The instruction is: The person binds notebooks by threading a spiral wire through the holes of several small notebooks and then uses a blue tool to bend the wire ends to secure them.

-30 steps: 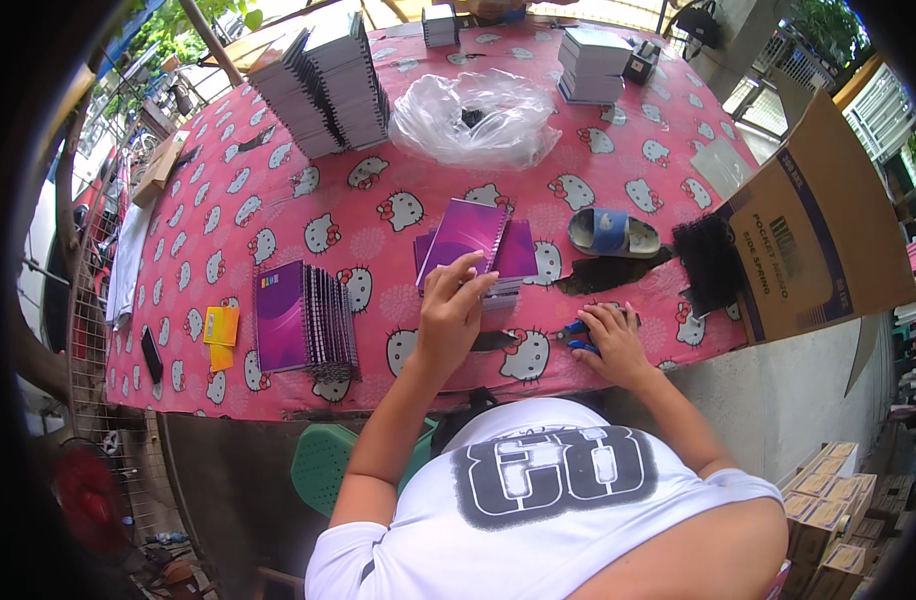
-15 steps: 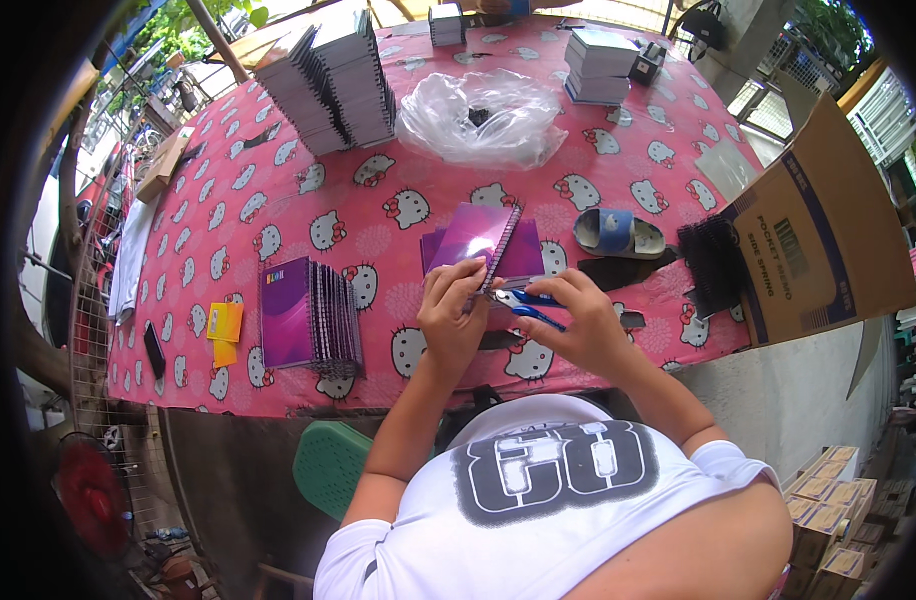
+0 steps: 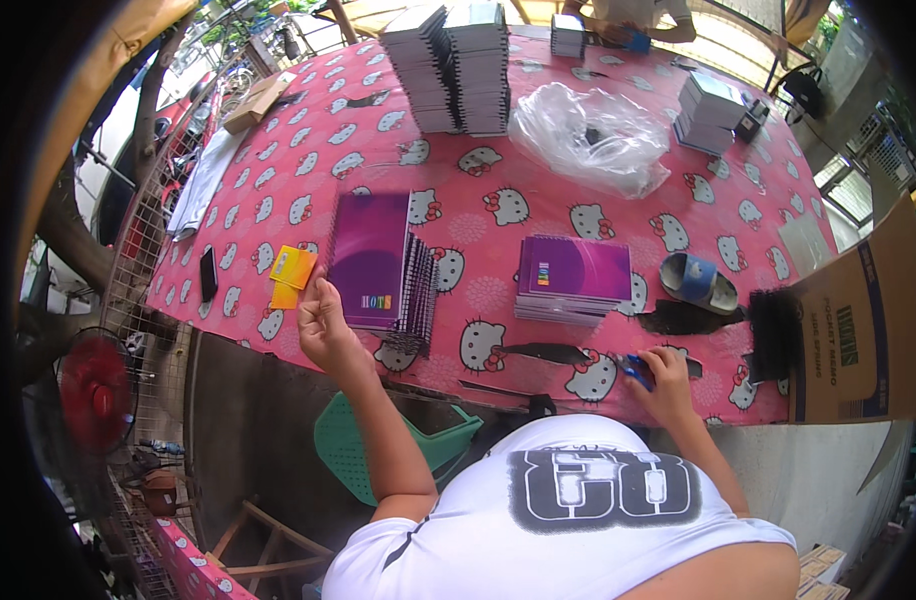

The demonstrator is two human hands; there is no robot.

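A purple spiral notebook (image 3: 371, 255) lies over the stack of matching notebooks (image 3: 414, 310) on the left, its coil along its left side. At its lower left edge my left hand (image 3: 328, 320) pinches it, thumb and fingers together. My right hand (image 3: 666, 385) is closed round blue-handled pliers (image 3: 636, 372), low over the table's near edge. Between my hands, somewhat farther off, sits a shorter pile of purple notebooks (image 3: 576, 270).
Right of the pile are a blue slipper (image 3: 698, 282) and a cardboard box (image 3: 858, 310) with black coils (image 3: 773, 335) beside it. Tall notebook stacks (image 3: 478, 80) and a plastic bag (image 3: 593, 135) stand behind. Yellow packets (image 3: 292, 272) and a phone (image 3: 209, 272) lie left. Another person (image 3: 638, 22) is across.
My left hand has carried the notebook from the middle pile to the left stack. My right hand, still holding the pliers, has drawn apart from it. The view has shifted left.
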